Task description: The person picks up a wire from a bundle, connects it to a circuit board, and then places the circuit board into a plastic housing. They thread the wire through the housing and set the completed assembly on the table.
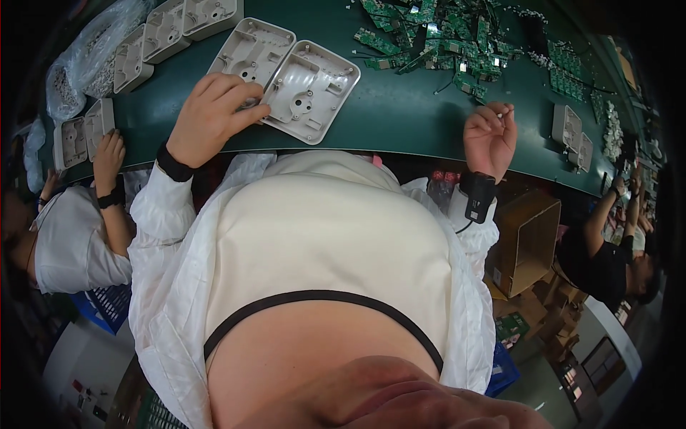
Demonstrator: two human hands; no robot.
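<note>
The person's own torso in a cream top and white coat fills the lower middle of the view and hides the near edge of the green tabletop and whatever lies under it. The tabletop curves across the upper picture, its far side cut off by the frame. To the right, below the tabletop's edge, an open cardboard box stands on its side; its inside is dark and what it holds cannot be made out. At upper left a clear plastic bag holds many small pale parts, too small to tell apart. A heap of green circuit boards lies loose at top centre, tangled and partly cut off.

Two grey plastic housing shells lie side by side, touching, open side up: the right shell is bare, the left shell is partly covered by the left hand, whose curled fingers press on the shell's near corner around something small and hidden. The right hand, well apart at the tabletop's edge, pinches a tiny pale piece between thumb and fingertips; its kind is unclear. A black band circles the left wrist, and a black device with a cable sits on the right.
</note>
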